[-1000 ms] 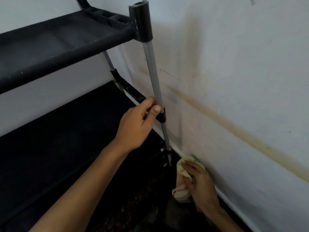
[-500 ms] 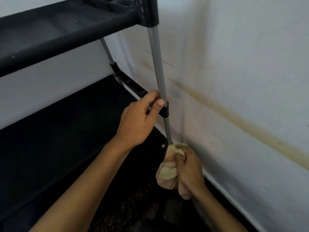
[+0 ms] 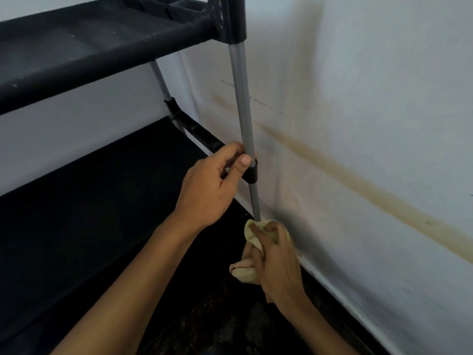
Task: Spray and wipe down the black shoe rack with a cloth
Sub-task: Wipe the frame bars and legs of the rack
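Fingers [image 3: 231,156] of the left hand [image 3: 208,187] curl around the grey metal pole [image 3: 242,103] at the near right corner of the black shoe rack [image 3: 102,39], with the thumb laid against the pole just above a black plastic joint [image 3: 250,172]. The hand's back faces the camera and its forearm runs down toward the lower left.

Lower on the same pole, the right hand [image 3: 275,265] grips a pale yellow cloth [image 3: 252,233], its fingers bent tight into the fabric. The cloth's upper fold is bunched where the pole meets it, and its lower part bulges out to the left of the hand. Whether the cloth wraps fully around the pole cannot be told, since the hand covers that part.

Outward from the hands, the pole rises to a black corner socket [image 3: 231,19] that carries the upper shelf [image 3: 84,49], a dark fabric-covered tier running away to the left. A second grey pole [image 3: 160,79] stands farther back, ending at another black joint at the far edge of the lower shelf [image 3: 97,196], which fills the left and middle of the view in deep shadow. The floor [image 3: 222,329] near the pole's foot is dark and speckled.

Right of the rack stands a white wall [image 3: 371,85], just beside the pole, marked by a long yellowish-brown stain [image 3: 358,183] slanting down to the right and a faint dark scratch line higher up.
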